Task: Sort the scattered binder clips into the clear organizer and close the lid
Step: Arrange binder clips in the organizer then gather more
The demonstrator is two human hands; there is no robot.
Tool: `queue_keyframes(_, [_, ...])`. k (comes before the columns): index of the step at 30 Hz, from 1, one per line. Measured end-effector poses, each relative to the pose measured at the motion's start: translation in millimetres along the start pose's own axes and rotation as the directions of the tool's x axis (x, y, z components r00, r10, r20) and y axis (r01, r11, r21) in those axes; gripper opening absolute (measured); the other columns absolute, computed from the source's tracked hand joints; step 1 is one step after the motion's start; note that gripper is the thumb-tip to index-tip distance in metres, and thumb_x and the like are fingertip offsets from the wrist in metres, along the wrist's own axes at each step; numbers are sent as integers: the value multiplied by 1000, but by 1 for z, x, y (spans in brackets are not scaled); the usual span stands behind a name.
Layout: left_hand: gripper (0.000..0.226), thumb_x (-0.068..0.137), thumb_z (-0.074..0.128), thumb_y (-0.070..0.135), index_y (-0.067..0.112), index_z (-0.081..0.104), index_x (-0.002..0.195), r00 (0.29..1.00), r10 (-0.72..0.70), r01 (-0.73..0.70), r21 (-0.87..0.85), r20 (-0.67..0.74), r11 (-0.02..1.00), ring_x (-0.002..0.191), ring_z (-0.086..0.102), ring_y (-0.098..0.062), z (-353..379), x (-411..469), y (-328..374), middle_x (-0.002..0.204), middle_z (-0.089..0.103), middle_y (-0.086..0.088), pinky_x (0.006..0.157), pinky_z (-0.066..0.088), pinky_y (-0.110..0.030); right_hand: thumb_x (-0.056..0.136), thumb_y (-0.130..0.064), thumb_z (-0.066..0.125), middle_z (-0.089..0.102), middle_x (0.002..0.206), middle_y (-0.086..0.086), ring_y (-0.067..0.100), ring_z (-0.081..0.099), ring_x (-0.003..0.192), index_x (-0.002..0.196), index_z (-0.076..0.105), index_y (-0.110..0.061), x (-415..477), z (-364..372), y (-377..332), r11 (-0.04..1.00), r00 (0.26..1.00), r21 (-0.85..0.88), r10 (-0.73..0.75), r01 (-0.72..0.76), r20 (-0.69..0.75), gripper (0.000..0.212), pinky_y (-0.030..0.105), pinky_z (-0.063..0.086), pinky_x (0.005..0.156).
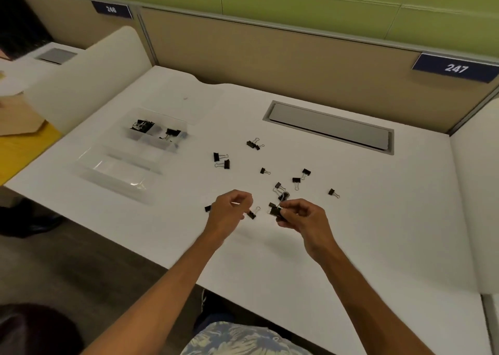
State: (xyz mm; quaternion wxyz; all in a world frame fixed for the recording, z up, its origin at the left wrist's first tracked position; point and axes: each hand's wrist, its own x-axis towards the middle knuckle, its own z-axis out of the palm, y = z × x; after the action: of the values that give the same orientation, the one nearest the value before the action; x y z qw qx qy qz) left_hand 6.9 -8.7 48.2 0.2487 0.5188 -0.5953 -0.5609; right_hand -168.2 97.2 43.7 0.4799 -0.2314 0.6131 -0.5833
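right hand (299,217) pinches black binder clip (275,212) | left hand (232,206) curled, grip unclear

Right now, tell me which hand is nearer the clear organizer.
Left. The left hand hovers nearer the viewer and right of the clear organizer; the right hand, pinching a binder clip, is farther right.

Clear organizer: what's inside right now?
Two clusters of black binder clips sit in the clear organizer. Translucent walls hide their count and anything beneath.
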Motion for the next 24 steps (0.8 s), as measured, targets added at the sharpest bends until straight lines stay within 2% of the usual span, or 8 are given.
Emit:
queue_keyframes(2, [11, 88, 67, 26, 25, 73, 97, 998, 52, -47, 101, -43, 994, 86, 66, -6, -26, 14, -3, 92, 72, 9, 76, 54, -22, 86, 4, 69, 73, 91, 26, 38, 71, 77, 102, 68, 2, 11, 17, -1, 1000, 1000, 16, 11, -11, -15, 16, 35, 61, 76])
queue_keyframes(5, [14, 90, 66, 19, 19, 72, 102, 984, 155, -133, 225, -87, 965, 89, 62, 0, -64, 41, -9, 101, 69, 8, 76, 45, -10, 85, 4, 70, 73, 89, 25, 40, 72, 78, 104, 64, 5, 30, 49, 1, 998, 998, 59, 36, -33, -43, 20, 33, 61, 75])
queue_keyframes(9, [16, 89, 65, 16, 20, 70, 104, 967, 247, -213, 317, -70, 924, 96, 61, -6, -120, 81, -17, 104, 66, 6, 85, 50, -22, 85, 4, 69, 73, 93, 26, 40, 73, 83, 102, 65, 6, 60, 102, 4, 996, 997, 73, 50, -46, -58, 17, 36, 61, 82])
queue_keyframes(14, [19, 91, 63, 18, 21, 67, 109, 949, 314, -291, 412, 11, 863, 101, 57, -11, -191, 127, -24, 107, 62, 5, 87, 49, -29, 84, 10, 67, 72, 99, 25, 38, 72, 91, 98, 69, 5, 103, 175, 3, 996, 996, 89, 31, -24, -85, 15, 40, 58, 87])
queue_keyframes(20, [24, 92, 62, 15, 16, 65, 115, 928, 359, -362, 480, 102, 799, 104, 56, -14, -259, 175, -28, 113, 62, 0, 91, 46, -28, 75, 14, 71, 72, 95, 22, 39, 71, 93, 98, 70, 2, 144, 251, -1, 994, 992, 103, 43, -31, -122, 26, 40, 56, 92])
queue_keyframes(24, [24, 92, 61, 15, 15, 65, 116, 927, 357, -367, 488, 117, 792, 105, 56, -14, -288, 203, -31, 115, 62, 0, 95, 46, -30, 73, 13, 74, 71, 97, 25, 41, 71, 93, 99, 70, 1, 161, 288, -4, 995, 990, 87, 50, -39, -133, 29, 39, 56, 92])
